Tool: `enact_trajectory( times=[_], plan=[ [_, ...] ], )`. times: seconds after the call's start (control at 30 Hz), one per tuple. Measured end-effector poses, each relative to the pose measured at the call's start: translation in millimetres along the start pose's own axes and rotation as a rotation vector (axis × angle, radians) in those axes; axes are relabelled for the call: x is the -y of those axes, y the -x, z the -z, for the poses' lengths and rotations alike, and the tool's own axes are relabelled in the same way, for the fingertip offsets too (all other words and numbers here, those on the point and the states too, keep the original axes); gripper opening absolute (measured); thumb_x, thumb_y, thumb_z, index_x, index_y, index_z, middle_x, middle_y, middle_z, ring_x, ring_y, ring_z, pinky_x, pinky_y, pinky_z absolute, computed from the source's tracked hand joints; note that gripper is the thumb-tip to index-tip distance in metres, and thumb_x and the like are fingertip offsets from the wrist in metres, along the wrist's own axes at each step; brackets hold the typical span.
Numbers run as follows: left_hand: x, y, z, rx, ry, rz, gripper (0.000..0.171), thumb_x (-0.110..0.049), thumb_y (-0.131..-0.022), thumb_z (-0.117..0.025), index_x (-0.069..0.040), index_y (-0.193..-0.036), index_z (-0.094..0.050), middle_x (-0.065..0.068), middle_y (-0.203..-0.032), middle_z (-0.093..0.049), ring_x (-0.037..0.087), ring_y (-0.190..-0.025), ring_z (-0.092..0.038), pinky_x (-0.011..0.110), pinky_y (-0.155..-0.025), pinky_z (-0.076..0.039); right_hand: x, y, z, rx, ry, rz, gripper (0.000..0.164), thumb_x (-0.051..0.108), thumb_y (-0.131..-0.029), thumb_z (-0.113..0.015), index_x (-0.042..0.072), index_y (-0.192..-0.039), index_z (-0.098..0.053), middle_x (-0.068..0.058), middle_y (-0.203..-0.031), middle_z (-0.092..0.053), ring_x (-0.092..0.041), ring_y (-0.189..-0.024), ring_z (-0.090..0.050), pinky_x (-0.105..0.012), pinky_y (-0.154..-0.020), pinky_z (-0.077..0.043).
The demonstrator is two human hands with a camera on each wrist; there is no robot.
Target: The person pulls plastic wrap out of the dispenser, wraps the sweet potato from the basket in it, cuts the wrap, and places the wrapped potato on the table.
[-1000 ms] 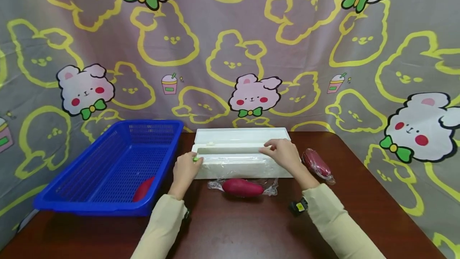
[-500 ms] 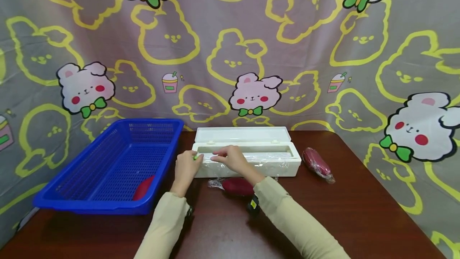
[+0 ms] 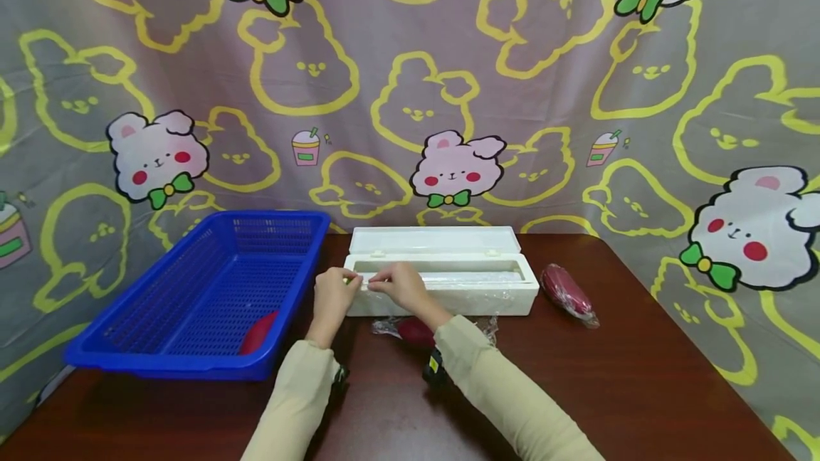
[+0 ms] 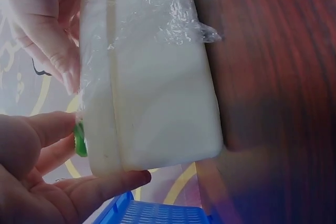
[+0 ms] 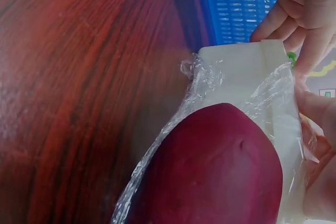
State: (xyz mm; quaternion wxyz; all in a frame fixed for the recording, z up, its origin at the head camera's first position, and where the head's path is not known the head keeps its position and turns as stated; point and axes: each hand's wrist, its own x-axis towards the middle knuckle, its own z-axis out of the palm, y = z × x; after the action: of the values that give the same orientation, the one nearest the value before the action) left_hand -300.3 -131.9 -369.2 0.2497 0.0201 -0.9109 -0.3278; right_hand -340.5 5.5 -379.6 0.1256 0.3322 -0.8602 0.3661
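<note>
A white cling film dispenser stands on the table, its lid raised at the back and a roll showing inside. My left hand grips its left end, fingers against the end wall and thumb at a small green slider. Close beside that thumb, my right hand pinches the film edge along the top, thumb and forefinger together. Clear film hangs over the front wall. In front lies a film-wrapped red sweet potato, partly hidden by my right forearm in the head view.
A blue plastic basket stands at the left with a red sweet potato in its near corner. Another wrapped sweet potato lies right of the dispenser. A patterned curtain hangs behind the table.
My right hand has moved left along the dispenser's top, from near its right end to beside my left hand. The left hand has stayed at the left end.
</note>
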Motion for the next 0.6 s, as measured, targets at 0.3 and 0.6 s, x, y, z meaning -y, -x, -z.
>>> enact_trajectory(
  times=[0.3, 0.6],
  plan=[
    [7.1, -2.6, -1.8, -0.013, 0.017, -0.023, 0.011, -0.002, -0.071, -0.062, 0.003, -0.074, -0.070, 0.019, -0.079, -0.065, 0.033, -0.075, -0.061, 0.042, -0.065, -0.048, -3.1, 1.8, 3.2, -0.031, -0.008, 0.046, 0.008, 0.008, -0.076, -0.069, 0.001, -0.076, -0.072, -0.007, -0.072, -0.067, -0.012, -0.064, -0.060, -0.016, -0.057, -0.043],
    [5.9, -4.0, 1.8, 0.012, 0.026, -0.015, 0.012, -0.003, -0.074, -0.061, 0.005, -0.078, -0.070, 0.021, -0.082, -0.065, 0.034, -0.079, -0.061, 0.042, -0.068, -0.048, -6.4, 1.1, 12.3, -0.010, -0.026, 0.022, 0.005, 0.004, -0.075, -0.069, -0.001, -0.075, -0.071, -0.009, -0.072, -0.067, -0.016, -0.067, -0.063, -0.017, -0.060, -0.045]
  ],
)
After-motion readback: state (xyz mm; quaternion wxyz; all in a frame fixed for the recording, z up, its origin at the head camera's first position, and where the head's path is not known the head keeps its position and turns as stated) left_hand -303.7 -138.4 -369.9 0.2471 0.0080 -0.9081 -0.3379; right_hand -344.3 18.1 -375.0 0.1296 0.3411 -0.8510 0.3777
